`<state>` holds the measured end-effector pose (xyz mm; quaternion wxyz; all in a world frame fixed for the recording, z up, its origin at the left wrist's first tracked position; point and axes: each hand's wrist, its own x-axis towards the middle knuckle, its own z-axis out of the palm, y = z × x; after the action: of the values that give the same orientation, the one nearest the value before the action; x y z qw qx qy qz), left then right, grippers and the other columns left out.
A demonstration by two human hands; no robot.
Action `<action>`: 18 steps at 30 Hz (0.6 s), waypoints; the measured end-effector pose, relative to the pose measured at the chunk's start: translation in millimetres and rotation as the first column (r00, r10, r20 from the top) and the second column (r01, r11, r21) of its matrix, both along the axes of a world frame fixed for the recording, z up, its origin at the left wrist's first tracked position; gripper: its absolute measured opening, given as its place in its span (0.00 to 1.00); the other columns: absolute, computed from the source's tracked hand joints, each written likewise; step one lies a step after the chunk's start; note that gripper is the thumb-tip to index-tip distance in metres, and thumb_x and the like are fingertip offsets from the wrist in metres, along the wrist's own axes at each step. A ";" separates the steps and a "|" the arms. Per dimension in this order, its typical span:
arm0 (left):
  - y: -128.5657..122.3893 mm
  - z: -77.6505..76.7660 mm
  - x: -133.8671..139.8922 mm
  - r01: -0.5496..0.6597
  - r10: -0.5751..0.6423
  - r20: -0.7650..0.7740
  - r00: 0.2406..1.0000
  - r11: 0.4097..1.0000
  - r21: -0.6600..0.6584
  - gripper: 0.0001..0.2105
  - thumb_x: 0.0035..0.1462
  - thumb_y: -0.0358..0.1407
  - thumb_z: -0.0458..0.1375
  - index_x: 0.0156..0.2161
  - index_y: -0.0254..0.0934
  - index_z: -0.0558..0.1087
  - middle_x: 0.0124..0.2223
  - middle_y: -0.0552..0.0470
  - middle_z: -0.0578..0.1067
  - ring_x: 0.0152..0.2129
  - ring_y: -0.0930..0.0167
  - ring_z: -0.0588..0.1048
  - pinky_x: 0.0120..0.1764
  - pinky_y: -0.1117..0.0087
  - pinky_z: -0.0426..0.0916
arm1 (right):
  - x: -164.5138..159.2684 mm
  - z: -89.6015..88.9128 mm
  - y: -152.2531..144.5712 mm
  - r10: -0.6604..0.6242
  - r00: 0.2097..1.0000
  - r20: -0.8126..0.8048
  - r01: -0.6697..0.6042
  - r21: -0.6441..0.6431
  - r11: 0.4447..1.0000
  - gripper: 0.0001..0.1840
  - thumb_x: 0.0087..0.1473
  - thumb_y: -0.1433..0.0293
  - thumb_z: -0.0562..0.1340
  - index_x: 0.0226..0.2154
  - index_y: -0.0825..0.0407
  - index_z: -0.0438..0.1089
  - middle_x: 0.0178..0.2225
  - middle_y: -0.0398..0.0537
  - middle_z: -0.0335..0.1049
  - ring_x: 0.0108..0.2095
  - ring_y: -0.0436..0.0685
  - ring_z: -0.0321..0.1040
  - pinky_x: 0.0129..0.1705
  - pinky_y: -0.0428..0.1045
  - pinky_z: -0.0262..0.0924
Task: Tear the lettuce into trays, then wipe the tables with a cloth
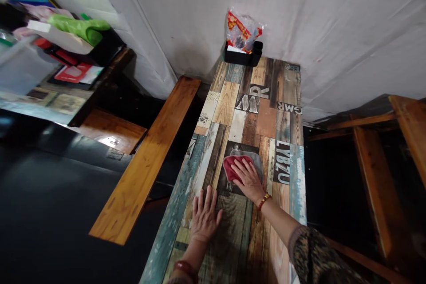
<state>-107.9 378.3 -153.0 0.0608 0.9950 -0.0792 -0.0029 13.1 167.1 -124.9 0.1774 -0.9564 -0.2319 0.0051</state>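
Observation:
My right hand (246, 178) lies flat on a folded red and grey cloth (229, 169), its fingers stretched out and pressing the cloth onto the patchwork-patterned tabletop (233, 217). The red side faces up on the left, and grey shows along the far and right edges. To the left and nearer to me, my left hand (205, 216) rests palm down on the bare tabletop, fingers spread, holding nothing. Printed letters and wood-plank patterns cover the table surface.
At the table's far end by the white wall stands a black caddy (238, 57) with a red-printed plastic bag (240, 31). Wooden benches flank the table, one left (149, 159), one right (376, 186). Another table at the left holds a black box (103, 49) and a green bag (80, 28).

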 end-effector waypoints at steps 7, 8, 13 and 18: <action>-3.3 5.0 0.3 -0.017 0.017 0.004 1.000 1.000 -0.007 0.29 0.59 0.40 0.51 0.66 0.41 0.53 0.69 0.49 0.52 0.66 0.57 0.47 0.64 0.52 0.43 | -3.7 25.7 -11.2 -0.148 0.988 -0.042 0.153 0.357 0.921 0.17 0.65 0.68 0.49 0.49 0.50 0.70 0.50 0.50 0.72 0.56 0.56 0.63 0.59 0.57 0.58; -3.4 5.5 0.3 -0.016 0.016 0.005 1.000 1.000 -0.008 0.29 0.59 0.41 0.51 0.65 0.41 0.54 0.69 0.49 0.52 0.66 0.56 0.47 0.63 0.52 0.44 | -6.2 28.1 -14.1 -0.120 0.992 -0.034 0.124 0.345 0.930 0.17 0.64 0.67 0.51 0.50 0.50 0.69 0.52 0.51 0.70 0.57 0.57 0.61 0.60 0.58 0.57; -3.1 5.2 -0.3 -0.012 0.012 0.014 1.000 1.000 -0.027 0.29 0.59 0.42 0.51 0.65 0.41 0.55 0.68 0.49 0.53 0.65 0.56 0.49 0.63 0.53 0.44 | -22.6 12.9 -22.1 -0.065 0.997 -0.038 0.072 0.220 0.973 0.16 0.57 0.67 0.60 0.48 0.52 0.69 0.59 0.52 0.63 0.60 0.64 0.56 0.60 0.65 0.54; -3.6 4.1 -0.6 -0.017 0.018 0.023 1.000 0.999 -0.033 0.30 0.59 0.43 0.51 0.66 0.41 0.53 0.69 0.49 0.52 0.65 0.57 0.48 0.63 0.53 0.44 | -26.2 13.8 -7.4 -0.248 0.960 -0.129 0.279 0.409 0.869 0.13 0.60 0.69 0.53 0.44 0.49 0.70 0.49 0.50 0.72 0.54 0.60 0.65 0.57 0.60 0.59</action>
<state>-108.4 374.7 -148.9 0.0763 0.9945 -0.0712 0.0105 -13.1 159.6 -111.1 0.3877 -0.9169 -0.0882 -0.0348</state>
